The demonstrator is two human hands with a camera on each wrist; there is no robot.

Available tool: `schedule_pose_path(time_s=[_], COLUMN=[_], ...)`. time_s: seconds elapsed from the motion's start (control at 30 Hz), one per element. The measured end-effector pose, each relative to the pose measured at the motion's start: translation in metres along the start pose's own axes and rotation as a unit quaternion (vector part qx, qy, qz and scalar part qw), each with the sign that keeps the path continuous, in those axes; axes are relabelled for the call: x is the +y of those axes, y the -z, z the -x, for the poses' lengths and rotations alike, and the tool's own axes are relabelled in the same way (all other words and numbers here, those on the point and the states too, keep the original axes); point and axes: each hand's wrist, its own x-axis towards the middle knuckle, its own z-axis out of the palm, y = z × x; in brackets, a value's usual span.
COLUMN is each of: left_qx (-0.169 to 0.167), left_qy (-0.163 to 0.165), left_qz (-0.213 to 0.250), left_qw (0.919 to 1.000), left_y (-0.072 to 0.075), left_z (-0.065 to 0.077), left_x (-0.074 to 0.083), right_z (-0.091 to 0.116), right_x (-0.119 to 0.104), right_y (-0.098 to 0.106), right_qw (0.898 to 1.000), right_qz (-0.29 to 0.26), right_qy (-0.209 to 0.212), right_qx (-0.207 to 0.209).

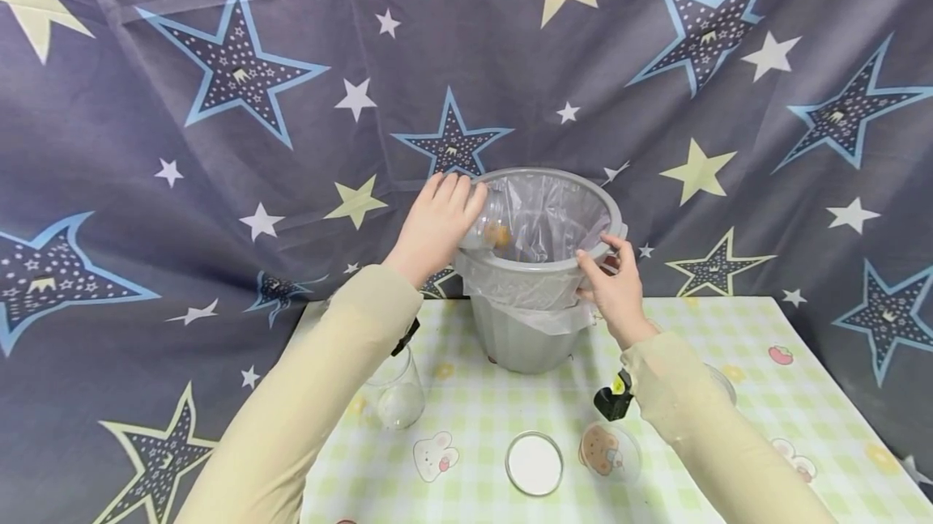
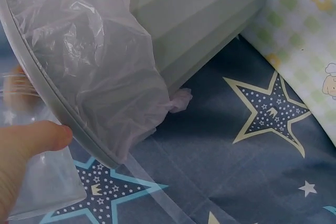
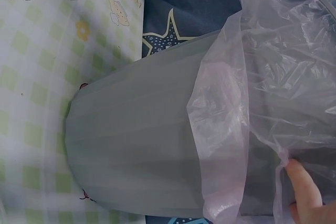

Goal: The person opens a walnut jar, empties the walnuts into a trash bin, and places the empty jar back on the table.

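A grey trash bin stands at the back of the table, lined with a thin translucent bag folded over its rim. My left hand grips a clear jar, tilted with its mouth toward the inside of the bin at the left rim. An orange-brown lump shows near the jar's mouth; its kind is unclear. In the left wrist view, the thumb lies along the jar beside the rim. My right hand holds the bin's right rim, its fingertips pinching bag and edge.
Another clear jar stands on the table at left, partly behind the left sleeve. A round white-topped lid and a clear round piece lie near the front. A further clear round rim shows behind the right sleeve. Star-patterned cloth hangs behind.
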Motion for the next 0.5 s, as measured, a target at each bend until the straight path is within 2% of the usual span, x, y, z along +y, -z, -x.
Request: schedule_pose_path(time_s=[0.3, 0.4, 0.5], left_qx=[0.026, 0.016, -0.012], left_qy=[0.003, 0.011, 0.020], left_qz=[0.011, 0.021, 0.028], left_qw=[0.9996, 0.9996, 0.9993], left_y=[0.0004, -0.0002, 0.0003], left_z=[0.0035, 0.0051, 0.0067], left_x=[-0.0008, -0.0012, -0.0022], right_z=[-0.0001, -0.0003, -0.0002], right_x=[0.0014, 0.0016, 0.0011], right_y=[-0.0011, -0.0015, -0.0014], right_qw=[1.000, 1.000, 1.000], right_qz=[-0.002, -0.002, -0.001], right_qy=[0.003, 0.003, 0.003], right_qx=[0.002, 0.004, 0.007])
